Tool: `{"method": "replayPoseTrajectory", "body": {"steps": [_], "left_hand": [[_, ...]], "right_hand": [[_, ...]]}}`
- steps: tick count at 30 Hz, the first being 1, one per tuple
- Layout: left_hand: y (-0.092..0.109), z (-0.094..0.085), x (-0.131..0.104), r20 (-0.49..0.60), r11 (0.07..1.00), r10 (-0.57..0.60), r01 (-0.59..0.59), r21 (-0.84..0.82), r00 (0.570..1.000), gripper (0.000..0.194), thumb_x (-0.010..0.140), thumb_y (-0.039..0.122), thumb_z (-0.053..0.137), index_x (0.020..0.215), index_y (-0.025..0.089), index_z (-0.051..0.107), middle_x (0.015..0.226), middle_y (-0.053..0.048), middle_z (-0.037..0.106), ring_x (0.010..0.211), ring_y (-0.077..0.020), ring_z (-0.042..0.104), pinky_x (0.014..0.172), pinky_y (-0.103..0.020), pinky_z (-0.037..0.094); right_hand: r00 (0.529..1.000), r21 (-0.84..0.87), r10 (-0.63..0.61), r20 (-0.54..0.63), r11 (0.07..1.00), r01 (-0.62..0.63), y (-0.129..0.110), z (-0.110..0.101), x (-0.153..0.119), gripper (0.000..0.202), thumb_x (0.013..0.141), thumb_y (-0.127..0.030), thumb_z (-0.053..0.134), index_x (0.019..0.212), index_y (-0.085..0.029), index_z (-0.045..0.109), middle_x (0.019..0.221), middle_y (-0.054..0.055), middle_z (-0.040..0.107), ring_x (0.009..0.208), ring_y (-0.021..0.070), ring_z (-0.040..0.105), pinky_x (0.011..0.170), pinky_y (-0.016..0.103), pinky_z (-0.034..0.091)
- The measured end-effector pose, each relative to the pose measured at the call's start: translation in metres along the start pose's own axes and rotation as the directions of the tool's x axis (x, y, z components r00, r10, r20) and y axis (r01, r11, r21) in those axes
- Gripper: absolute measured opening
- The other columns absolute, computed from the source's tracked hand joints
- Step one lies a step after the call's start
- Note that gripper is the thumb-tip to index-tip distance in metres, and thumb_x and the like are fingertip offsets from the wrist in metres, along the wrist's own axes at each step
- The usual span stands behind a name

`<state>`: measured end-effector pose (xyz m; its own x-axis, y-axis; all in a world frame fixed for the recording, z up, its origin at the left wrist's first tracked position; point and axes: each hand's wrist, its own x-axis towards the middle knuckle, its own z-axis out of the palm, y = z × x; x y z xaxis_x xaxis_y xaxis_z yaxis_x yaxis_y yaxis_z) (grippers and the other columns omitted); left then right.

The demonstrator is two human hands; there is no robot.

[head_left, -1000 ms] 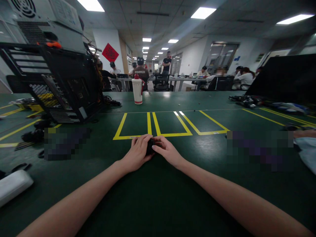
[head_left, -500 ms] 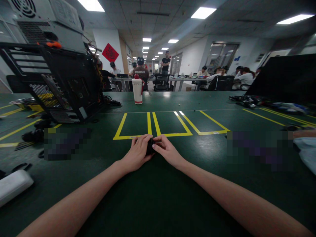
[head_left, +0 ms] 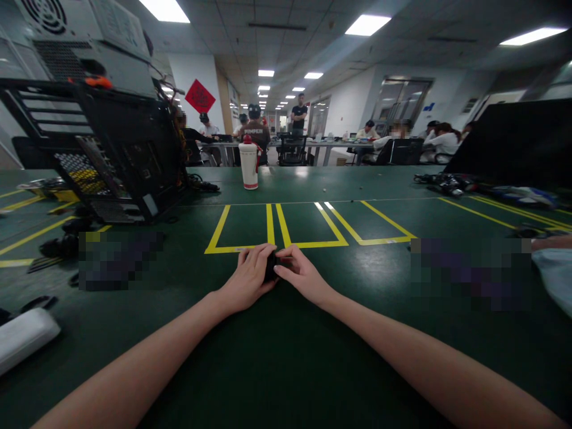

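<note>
Between my two hands, low over the dark green table [head_left: 286, 357], is a small black object [head_left: 270, 269], mostly covered by fingers, so its kind cannot be made out. My left hand [head_left: 250, 275] wraps round it from the left, fingers over its far side and thumb on the near side. From the right, the thumb and bent fingers of my right hand [head_left: 300, 273] touch its edge. Yellow tape outlines [head_left: 313, 244] lie on the table just beyond both hands.
On the left stands a black computer case [head_left: 138, 161] with a power supply [head_left: 102, 42] on top. A white bottle [head_left: 249, 164] with a red lid stands farther back. A white case [head_left: 27, 336] lies near left. Cables [head_left: 447, 182] and another person's sleeve [head_left: 554, 268] are at right.
The fingers and thumb of my right hand have shifted slightly against the black object's right side. My left hand keeps its hold in the same place.
</note>
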<state>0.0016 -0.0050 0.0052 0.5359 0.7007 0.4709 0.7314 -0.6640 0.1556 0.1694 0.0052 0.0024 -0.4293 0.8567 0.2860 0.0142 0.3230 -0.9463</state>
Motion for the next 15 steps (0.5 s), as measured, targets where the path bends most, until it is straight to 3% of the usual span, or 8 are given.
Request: {"method": "replayPoseTrajectory", "body": {"steps": [9, 15], "left_hand": [[0.0007, -0.0028, 0.0001, 0.031, 1.0, -0.015, 0.015, -0.015, 0.999, 0.059, 0.076, 0.02, 0.053, 0.124, 0.018, 0.02, 0.125, -0.013, 0.036, 0.117, -0.0262, 0.034, 0.095, -0.046, 0.025], [-0.0002, -0.0009, 0.0001, 0.017, 1.0, -0.008, 0.008, -0.016, 1.0, 0.061, 0.075, 0.019, 0.054, 0.124, 0.019, 0.019, 0.124, -0.013, 0.037, 0.116, -0.0269, 0.034, 0.094, -0.047, 0.027]], "right_hand": [[0.999, 0.001, 0.032, 0.015, 0.999, -0.032, -0.0015, -0.0014, 0.0007, 0.028, 0.076, -0.025, 0.054, 0.103, -0.022, 0.046, 0.107, 0.004, 0.048, 0.1, 0.0169, 0.049, 0.088, 0.037, 0.043], [0.999, -0.003, 0.022, 0.024, 1.0, -0.022, -0.0032, -0.0012, -0.0009, 0.025, 0.074, -0.024, 0.056, 0.097, -0.023, 0.047, 0.102, 0.002, 0.049, 0.1, 0.017, 0.05, 0.087, 0.037, 0.043]]}}
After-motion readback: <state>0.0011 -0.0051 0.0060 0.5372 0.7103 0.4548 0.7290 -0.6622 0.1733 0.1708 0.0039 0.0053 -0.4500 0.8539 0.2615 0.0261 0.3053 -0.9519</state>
